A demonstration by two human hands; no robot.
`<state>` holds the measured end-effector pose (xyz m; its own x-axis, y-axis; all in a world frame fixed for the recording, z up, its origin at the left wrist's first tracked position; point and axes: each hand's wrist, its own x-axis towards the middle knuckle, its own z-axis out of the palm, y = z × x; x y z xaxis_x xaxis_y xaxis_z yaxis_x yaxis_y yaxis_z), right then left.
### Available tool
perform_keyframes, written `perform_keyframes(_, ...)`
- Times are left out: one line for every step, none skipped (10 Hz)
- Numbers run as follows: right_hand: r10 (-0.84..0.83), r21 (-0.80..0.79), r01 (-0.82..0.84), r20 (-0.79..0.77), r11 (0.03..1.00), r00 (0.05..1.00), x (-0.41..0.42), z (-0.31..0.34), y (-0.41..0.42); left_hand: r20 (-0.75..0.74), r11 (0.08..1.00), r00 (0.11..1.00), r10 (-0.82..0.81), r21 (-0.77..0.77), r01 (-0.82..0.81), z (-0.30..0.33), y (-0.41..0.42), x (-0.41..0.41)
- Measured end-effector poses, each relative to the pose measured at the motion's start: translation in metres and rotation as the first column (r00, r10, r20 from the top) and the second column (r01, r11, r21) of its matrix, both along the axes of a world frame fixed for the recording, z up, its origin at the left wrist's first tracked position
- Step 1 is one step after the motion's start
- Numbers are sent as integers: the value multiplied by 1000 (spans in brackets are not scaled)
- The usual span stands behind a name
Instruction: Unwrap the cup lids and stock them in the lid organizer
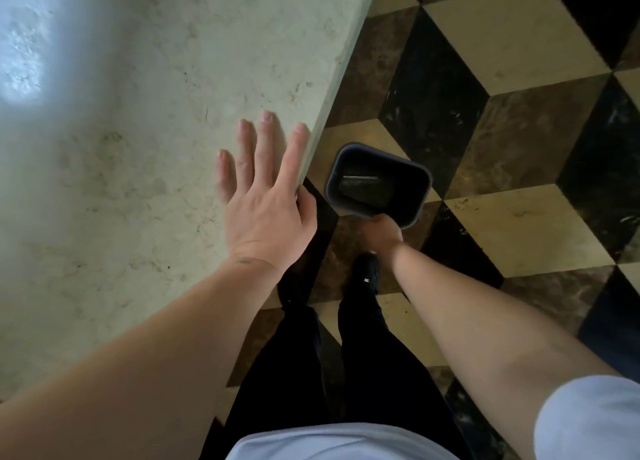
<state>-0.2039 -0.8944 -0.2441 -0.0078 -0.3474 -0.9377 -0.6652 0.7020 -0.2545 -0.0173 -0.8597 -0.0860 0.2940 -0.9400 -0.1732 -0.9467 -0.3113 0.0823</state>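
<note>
Our left hand [266, 196] lies flat and empty on the counter [138, 148]; our right hand [382, 231] grips the bin [377, 182] rim on the floor. No lids or organizer in view, so progress is unclear.

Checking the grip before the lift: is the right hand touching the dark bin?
Touching. The head view shows the right hand closed on the near rim of the dark bin.

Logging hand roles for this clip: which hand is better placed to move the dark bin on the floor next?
Right. The right hand already has its grip on the near rim of the dark rectangular plastic bin, while the left hand lies flat and open on the pale stone countertop, apart from it.
</note>
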Motion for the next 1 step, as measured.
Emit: perform_keyframes(98, -33, -97, 32, 995, 995, 9, 10, 16, 37, 999, 999, -5, -32, 6, -4, -4, -1)
